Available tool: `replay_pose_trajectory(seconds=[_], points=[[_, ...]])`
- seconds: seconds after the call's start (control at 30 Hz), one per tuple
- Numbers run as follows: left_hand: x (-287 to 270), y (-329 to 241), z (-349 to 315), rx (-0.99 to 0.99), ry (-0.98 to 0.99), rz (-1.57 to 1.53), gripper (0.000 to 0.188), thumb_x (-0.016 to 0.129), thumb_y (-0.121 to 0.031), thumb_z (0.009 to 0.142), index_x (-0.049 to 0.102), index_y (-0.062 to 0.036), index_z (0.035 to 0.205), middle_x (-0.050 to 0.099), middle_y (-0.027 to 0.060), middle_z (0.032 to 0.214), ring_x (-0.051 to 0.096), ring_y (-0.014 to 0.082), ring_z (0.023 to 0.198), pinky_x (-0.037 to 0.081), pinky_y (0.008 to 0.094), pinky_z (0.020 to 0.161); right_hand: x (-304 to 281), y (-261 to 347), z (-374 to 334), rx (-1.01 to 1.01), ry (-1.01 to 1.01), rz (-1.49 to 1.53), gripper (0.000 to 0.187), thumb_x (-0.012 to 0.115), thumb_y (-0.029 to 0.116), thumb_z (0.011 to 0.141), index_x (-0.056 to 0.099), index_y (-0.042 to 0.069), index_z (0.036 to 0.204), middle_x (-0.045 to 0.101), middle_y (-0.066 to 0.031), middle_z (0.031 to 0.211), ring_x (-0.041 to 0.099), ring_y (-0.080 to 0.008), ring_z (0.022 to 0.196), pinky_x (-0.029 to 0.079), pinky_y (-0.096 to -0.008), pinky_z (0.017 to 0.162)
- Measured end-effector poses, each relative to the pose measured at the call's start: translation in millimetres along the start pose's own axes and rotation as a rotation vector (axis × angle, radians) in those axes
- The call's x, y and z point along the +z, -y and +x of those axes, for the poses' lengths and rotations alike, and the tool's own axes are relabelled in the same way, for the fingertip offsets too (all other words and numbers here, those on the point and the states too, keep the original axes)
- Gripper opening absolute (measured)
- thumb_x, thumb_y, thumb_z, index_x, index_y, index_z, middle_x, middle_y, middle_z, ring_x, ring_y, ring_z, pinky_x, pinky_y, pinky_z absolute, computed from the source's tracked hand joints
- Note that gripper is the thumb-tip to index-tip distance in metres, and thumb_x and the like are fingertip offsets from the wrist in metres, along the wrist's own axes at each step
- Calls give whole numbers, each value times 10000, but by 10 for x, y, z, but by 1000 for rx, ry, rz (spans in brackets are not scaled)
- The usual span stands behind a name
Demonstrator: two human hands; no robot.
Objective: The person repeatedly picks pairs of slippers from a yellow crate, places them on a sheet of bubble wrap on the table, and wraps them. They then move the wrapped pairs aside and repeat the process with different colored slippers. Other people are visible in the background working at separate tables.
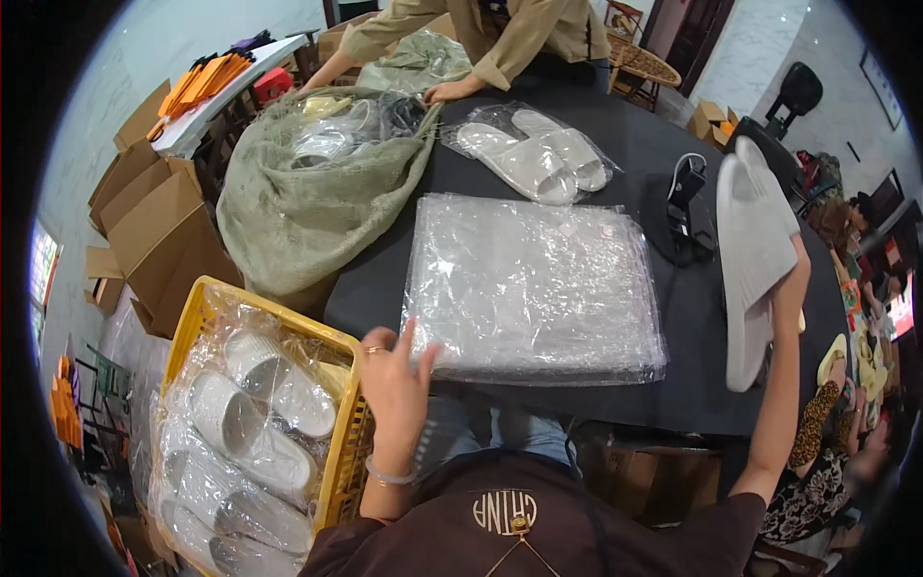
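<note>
Yellow basket (338, 471) holds bagged slippers (252, 418); green sack (312, 236) holds more. Left hand (396, 392), spread wide, is beside clear bags (534, 288); right hand (790, 274) grips 2 white slippers (746, 274).

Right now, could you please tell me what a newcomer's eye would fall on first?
Probably the shiny stack of clear plastic bags at the dark table's near edge. Next come the white slippers in the right hand, then the yellow basket of wrapped slippers at the lower left.
</note>
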State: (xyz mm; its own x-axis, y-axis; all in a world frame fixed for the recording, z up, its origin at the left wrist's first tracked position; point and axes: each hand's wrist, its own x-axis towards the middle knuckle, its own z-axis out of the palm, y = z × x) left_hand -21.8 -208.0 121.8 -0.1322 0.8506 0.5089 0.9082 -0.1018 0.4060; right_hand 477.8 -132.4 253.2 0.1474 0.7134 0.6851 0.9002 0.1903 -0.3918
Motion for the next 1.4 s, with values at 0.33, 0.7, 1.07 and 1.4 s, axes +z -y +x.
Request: replay_pose_trajectory(seconds=[0.33, 0.7, 1.07, 1.4], points=[[777, 616, 297, 310, 97, 175, 289, 532, -134, 908, 567, -7, 1165, 540, 170, 1254, 506, 361, 1176, 406, 453, 969, 2025, 2924, -382, -269, 302, 779, 311, 576, -15, 748, 560, -1, 1059, 565, -241, 1034, 540, -412, 988, 445, -415, 868], [1295, 864, -243, 393, 280, -153, 472, 483, -285, 884, 478, -69, 1303, 479, 149, 1348, 400, 330, 1282, 292, 475, 1062, 2907, 2662, -1451, -22, 563, 371, 223, 565, 58, 733, 519, -25, 935, 595, -196, 979, 541, -397, 920, 453, -486, 802], [1114, 256, 195, 159, 324, 120, 593, 448, -333, 911, 367, -1, 1396, 340, 146, 1478, 285, 287, 1385, 195, 503, 1115, 2310, 1257, -1154, 227, 451, -102, 213, 549, 60, 740, 523, -7, 941, 593, -205, 966, 546, -382, 964, 464, -503, 807], [1028, 222, 206, 165, 302, 45, 670, 490, -437, 897, 387, 19, 1376, 361, 173, 1459, 312, 306, 1369, 199, 503, 1108, 2159, 461, -1067, 387, 491, -115, 478, 608, 212, 746, 520, -36, 1146, 546, -244, 1173, 516, -410, 1097, 427, -496, 928]])
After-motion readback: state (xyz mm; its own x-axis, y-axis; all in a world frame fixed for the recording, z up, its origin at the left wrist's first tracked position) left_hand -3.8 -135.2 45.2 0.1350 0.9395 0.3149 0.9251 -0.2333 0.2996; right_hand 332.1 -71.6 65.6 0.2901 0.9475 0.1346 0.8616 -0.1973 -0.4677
